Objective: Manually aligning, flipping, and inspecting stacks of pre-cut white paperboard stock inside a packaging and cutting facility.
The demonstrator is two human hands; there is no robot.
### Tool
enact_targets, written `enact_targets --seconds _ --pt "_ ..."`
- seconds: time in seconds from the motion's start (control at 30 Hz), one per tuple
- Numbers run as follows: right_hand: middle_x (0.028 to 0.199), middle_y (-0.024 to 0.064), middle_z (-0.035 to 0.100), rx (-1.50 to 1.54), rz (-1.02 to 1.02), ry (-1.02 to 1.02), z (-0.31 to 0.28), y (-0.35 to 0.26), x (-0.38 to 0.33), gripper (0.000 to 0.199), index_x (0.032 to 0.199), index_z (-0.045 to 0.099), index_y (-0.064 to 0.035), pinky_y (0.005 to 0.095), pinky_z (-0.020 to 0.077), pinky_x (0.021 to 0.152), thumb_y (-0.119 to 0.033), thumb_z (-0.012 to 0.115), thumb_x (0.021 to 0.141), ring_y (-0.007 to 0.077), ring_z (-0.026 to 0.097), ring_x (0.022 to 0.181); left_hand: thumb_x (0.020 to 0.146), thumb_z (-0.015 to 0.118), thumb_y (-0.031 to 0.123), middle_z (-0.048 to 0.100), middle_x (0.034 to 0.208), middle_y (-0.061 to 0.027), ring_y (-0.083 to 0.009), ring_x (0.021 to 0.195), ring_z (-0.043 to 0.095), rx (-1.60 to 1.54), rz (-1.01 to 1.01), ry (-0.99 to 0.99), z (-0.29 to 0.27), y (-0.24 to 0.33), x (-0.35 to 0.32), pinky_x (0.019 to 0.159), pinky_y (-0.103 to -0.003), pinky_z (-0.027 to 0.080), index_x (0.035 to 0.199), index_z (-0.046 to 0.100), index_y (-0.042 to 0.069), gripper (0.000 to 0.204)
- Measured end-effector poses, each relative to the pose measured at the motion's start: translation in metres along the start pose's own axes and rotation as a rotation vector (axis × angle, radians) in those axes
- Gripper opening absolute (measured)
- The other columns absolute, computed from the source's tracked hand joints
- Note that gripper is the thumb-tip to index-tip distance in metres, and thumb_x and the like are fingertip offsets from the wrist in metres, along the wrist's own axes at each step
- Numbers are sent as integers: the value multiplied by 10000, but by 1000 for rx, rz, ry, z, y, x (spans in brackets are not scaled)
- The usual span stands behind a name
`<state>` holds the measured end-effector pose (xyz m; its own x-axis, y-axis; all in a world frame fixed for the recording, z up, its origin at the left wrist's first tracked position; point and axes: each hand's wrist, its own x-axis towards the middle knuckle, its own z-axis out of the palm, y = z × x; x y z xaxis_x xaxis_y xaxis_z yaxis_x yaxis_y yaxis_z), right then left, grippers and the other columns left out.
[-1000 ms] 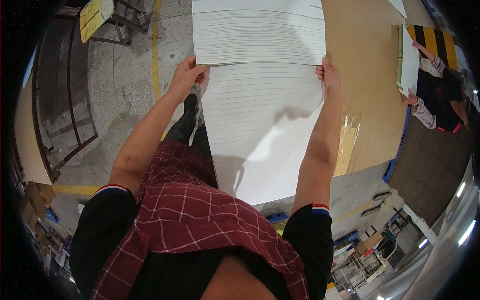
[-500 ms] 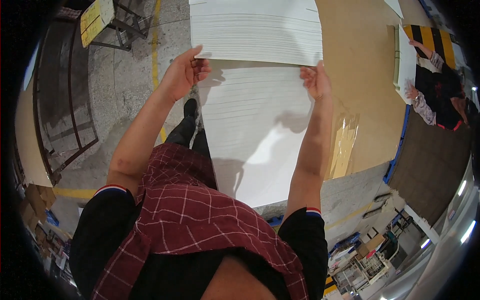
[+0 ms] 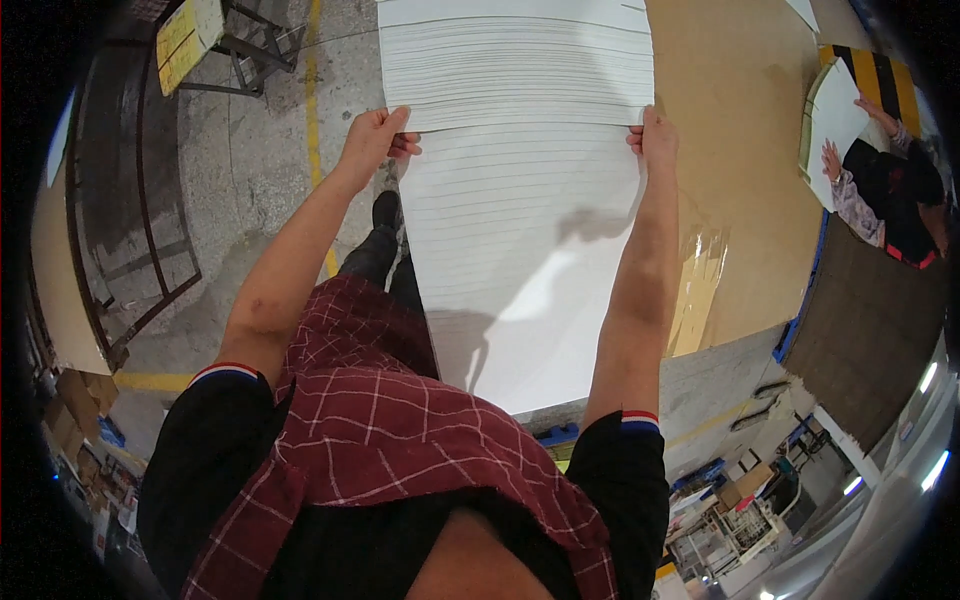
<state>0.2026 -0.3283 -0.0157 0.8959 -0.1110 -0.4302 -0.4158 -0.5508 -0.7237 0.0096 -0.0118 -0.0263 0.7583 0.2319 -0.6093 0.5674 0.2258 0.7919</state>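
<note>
My left hand [image 3: 376,146] pinches the left corner of a white sheet [image 3: 520,108] at its near edge. At the opposite corner my right hand [image 3: 656,145] has its thumb and fingers closed on the same sheet. Beyond that edge, many white sheets are fanned so that their edges show as close parallel lines. Below it spreads a white stack [image 3: 510,240] of overlapping sheets, reaching back toward my apron, with the shadows of my arms on it. Whether each hand grips one sheet or several cannot be made out.
Brown board [image 3: 740,170] with strips of clear tape lies to the right of the stack. At far right another person [image 3: 890,185] handles white sheets. A yellow-topped stool [image 3: 190,45] and a dark metal frame [image 3: 145,190] stand on the left.
My right hand has moved outward to the sheet's right corner, and its fingers have closed there. The near edge now lies flatter and slightly closer to me. The other person's sheets have tilted.
</note>
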Motion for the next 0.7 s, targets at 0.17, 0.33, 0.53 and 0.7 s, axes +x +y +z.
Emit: enact_targets --seconds 0.17,0.33,0.53,0.7 --pt "602 93 528 -44 55 -26 -6 -3 6 319 796 486 13 213 360 335 -292 395 818 119 489 409 790 473 329 557 684 -69 -120 583 557 4 0 0 6 2 4 516 -200 423 783 480 31 298" --pt "603 77 527 163 127 -64 -21 9 -2 334 799 492 -6 206 400 382 -325 395 816 121 517 463 797 469 299 554 741 -71 -140 618 570 -317 -128 -147 4 15 -11 542 -192 452 742 479 23 281" --pt "624 58 525 210 245 -49 -20 2 -14 322 793 495 -43 206 434 444 -349 395 814 117 531 532 790 491 274 515 694 -46 -162 663 576 -186 -250 -253 -16 19 2 562 -194 458 707 467 31 258" --pt "629 48 523 49 315 43 -15 5 -5 325 796 507 -54 213 430 490 -363 405 809 129 535 568 788 497 262 446 642 7 -114 692 538 -247 -357 -318 -27 23 -5 592 -207 444 735 464 34 237"
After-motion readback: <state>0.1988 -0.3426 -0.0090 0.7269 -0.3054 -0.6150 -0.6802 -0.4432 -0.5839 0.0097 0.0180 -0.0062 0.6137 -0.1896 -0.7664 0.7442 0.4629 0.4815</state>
